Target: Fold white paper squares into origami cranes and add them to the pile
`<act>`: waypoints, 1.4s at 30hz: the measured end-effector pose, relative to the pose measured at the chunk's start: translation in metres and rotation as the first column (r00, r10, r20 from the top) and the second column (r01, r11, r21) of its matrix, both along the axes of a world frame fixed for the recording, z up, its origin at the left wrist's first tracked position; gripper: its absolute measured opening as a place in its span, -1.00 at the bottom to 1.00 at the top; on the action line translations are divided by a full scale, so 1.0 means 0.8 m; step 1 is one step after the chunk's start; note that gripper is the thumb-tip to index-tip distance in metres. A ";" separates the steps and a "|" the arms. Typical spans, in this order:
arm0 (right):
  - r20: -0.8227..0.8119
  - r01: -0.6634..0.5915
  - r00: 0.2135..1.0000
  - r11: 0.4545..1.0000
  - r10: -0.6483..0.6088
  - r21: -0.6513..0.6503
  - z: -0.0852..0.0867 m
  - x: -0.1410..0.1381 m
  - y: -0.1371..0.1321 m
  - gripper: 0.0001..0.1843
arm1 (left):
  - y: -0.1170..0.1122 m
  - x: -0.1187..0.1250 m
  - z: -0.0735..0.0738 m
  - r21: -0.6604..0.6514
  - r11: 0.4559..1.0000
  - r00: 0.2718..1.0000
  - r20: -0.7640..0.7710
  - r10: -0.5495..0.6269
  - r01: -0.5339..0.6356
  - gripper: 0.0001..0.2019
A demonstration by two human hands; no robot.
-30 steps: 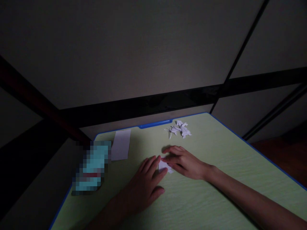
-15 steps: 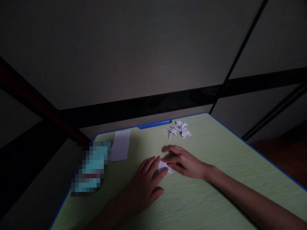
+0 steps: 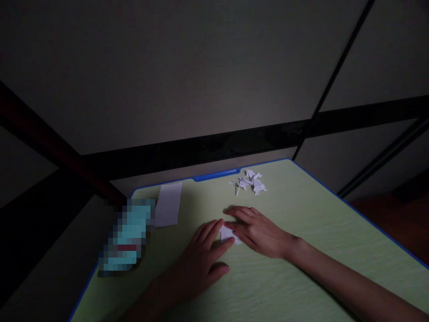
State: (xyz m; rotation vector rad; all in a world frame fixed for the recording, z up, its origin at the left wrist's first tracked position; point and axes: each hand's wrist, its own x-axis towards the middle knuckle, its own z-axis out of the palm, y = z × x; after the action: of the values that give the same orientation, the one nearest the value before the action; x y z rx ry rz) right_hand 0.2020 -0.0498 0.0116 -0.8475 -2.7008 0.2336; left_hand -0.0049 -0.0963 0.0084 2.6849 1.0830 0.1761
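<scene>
A small folded piece of white paper (image 3: 226, 233) lies flat on the light green table between my hands. My left hand (image 3: 203, 257) rests with its fingers spread, its index fingertip on the paper's lower part and another fingertip at its upper left corner. From the right, my right hand (image 3: 258, 230) reaches over the paper with stretched fingers, touching its upper and right edges. Part of the paper is hidden under these fingers. Both hands are open, and neither grasps the paper.
Several folded white paper figures (image 3: 253, 182) sit together near the table's far edge, beside thin paper strips. A white paper sheet (image 3: 169, 205) lies at the back left, next to a blurred turquoise object (image 3: 129, 237). The table (image 3: 301, 205) has a blue rim with a blue handle (image 3: 217, 174), against a panelled wall.
My right hand has shifted slightly down and flattened, its thumb now mostly tucked out of sight. My left hand and the paper stay nearly in place.
</scene>
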 end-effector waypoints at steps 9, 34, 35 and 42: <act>0.031 -0.009 0.999 0.999 0.008 0.049 0.008 0.001 -0.016 -0.68 | 0.003 -0.002 -0.007 0.004 1.000 1.000 0.018 0.013 -0.013 -0.48; -0.163 0.025 0.986 0.992 -0.044 -0.121 0.001 0.010 -0.032 -0.85 | 0.005 -0.005 -0.006 0.008 1.000 0.999 0.053 -0.007 0.006 -0.48; -0.196 0.020 0.979 0.989 -0.049 -0.144 0.000 0.009 -0.029 -0.86 | 0.004 -0.005 -0.006 0.009 1.000 0.998 0.062 -0.007 0.007 -0.48; -0.311 -0.043 0.948 0.947 -0.062 -0.319 -0.002 -0.013 -0.002 -0.82 | 0.003 -0.005 -0.005 0.003 1.000 0.997 0.078 0.002 -0.002 -0.47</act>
State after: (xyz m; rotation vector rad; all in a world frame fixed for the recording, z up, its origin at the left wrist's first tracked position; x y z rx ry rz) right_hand 0.1915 -0.0514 0.0101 -0.8256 -2.3872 0.7596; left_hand -0.0092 -0.0936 0.0046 2.6563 1.0629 0.2806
